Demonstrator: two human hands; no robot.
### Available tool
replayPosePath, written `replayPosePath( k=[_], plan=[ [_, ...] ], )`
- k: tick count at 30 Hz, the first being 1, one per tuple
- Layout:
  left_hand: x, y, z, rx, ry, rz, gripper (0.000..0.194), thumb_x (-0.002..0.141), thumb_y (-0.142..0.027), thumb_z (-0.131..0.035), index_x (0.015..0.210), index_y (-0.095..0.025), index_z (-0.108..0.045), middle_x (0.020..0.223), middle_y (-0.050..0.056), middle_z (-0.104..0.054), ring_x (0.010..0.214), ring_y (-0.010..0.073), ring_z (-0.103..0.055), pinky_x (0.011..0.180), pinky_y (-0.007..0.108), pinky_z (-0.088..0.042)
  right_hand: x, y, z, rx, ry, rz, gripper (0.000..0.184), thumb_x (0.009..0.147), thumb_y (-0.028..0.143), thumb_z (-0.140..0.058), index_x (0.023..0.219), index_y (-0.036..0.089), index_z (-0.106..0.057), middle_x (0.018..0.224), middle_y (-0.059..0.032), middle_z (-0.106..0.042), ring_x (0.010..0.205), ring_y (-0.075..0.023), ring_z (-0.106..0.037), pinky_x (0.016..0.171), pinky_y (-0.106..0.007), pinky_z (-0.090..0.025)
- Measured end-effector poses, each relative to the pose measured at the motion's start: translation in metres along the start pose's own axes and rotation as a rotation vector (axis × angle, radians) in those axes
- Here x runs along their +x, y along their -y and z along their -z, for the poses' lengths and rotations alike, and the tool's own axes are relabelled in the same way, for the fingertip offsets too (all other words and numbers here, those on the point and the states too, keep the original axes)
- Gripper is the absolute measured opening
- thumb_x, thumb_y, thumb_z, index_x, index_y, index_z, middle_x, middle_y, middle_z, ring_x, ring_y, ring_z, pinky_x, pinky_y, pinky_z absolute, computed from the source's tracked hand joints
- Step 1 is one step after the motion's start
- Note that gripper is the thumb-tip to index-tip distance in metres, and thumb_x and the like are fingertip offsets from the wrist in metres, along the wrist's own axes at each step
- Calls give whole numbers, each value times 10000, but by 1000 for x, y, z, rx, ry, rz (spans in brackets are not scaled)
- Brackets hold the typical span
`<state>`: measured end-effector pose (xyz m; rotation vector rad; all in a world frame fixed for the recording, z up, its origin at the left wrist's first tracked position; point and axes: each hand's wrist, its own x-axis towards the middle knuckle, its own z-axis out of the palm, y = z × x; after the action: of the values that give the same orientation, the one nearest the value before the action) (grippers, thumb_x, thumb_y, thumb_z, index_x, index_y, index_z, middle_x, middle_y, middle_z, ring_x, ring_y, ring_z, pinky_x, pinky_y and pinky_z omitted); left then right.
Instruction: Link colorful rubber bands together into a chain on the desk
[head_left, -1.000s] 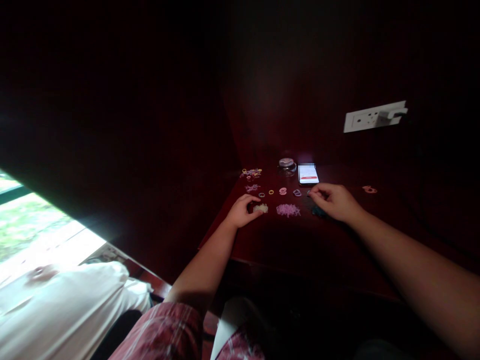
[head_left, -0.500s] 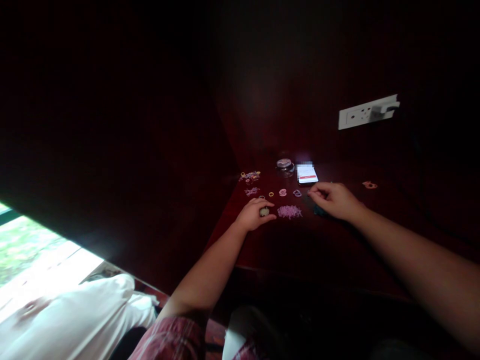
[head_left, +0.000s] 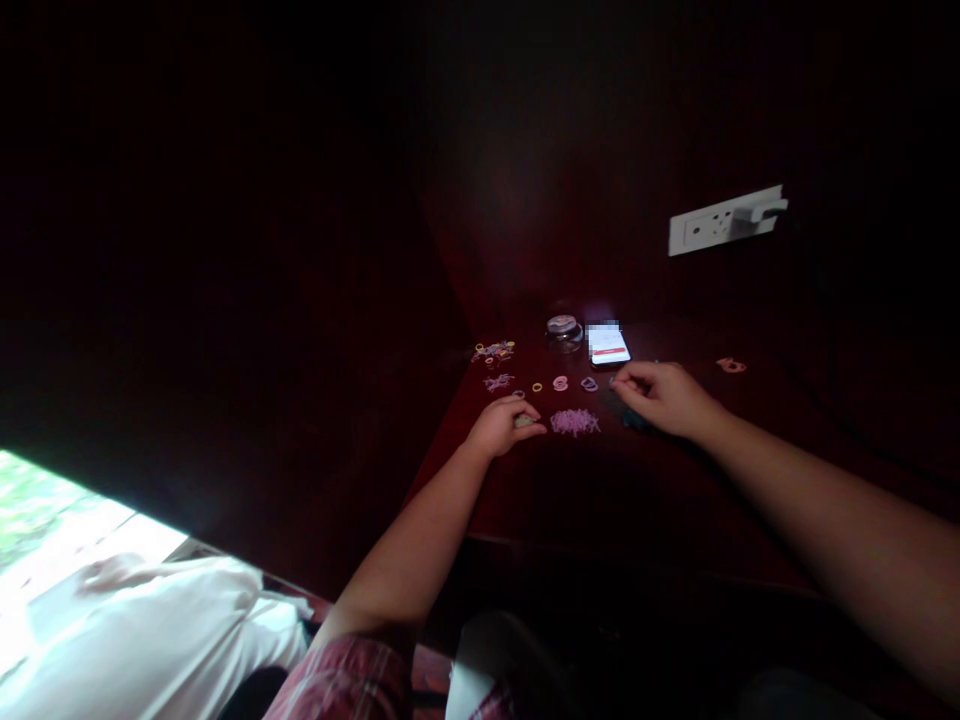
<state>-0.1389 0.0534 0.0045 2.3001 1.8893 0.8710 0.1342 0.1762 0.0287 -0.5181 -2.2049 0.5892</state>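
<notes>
My left hand (head_left: 501, 428) rests on the dark red table, thumb and fingers curled round a small pile of pale green rubber bands (head_left: 523, 422), which they partly hide. Beside it lies a heap of pink-purple rubber bands (head_left: 575, 422). My right hand (head_left: 660, 395) is pinched, its fingertips close to the tabletop; whatever they hold is too small to make out. Under that hand sits a dark teal pile (head_left: 636, 421), partly covered. Between the hands runs a row with a yellow band (head_left: 537, 387), pink bands (head_left: 560, 383) and purple bands (head_left: 589, 384).
Behind the row stand a round clear jar (head_left: 564, 333) and a lit phone (head_left: 608, 344). Mixed bands (head_left: 493, 351) and a purple cluster (head_left: 498, 382) lie left, orange bands (head_left: 731, 366) right. A socket plate (head_left: 725, 221) is on the wall. Another person's white-clothed leg (head_left: 165, 620) is at lower left.
My left thumb and fingers have drawn closer together round the pale green bands. My right hand stays pinched in nearly the same place. The view has shifted slightly.
</notes>
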Motion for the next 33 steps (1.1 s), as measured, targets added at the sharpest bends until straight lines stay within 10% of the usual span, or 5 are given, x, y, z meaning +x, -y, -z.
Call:
replayPosePath(
  k=[10, 18, 33],
  plan=[
    [-1, -7, 4, 52, -41, 1, 261, 786, -413, -729, 944, -208, -698, 979, 52, -676, 968, 196, -613, 924, 311, -464, 1, 4, -1, 9, -1, -10, 238, 845, 355, -529, 684, 188, -585, 562, 19, -496, 520, -117, -450, 507, -236, -348],
    [14, 46, 13, 154, -392, 444, 176, 869, -180, -518, 976, -146, -653, 1009, 120, -649, 985, 224, -605, 959, 375, -452, 0, 5, 0, 20, 5, -7, 236, 846, 352, -534, 674, 195, -573, 562, 17, -501, 526, -124, -454, 508, -244, -357],
    [26, 94, 16, 16, -258, 593, 69, 772, -198, -640, 774, -189, -709, 763, 34, -726, 681, 160, -653, 686, 262, -492, -3, -6, 2, 1, 61, -49, 311, 876, 468, -543, 712, 210, -595, 589, -11, -528, 546, -159, -474, 527, -293, -385]
  ],
)
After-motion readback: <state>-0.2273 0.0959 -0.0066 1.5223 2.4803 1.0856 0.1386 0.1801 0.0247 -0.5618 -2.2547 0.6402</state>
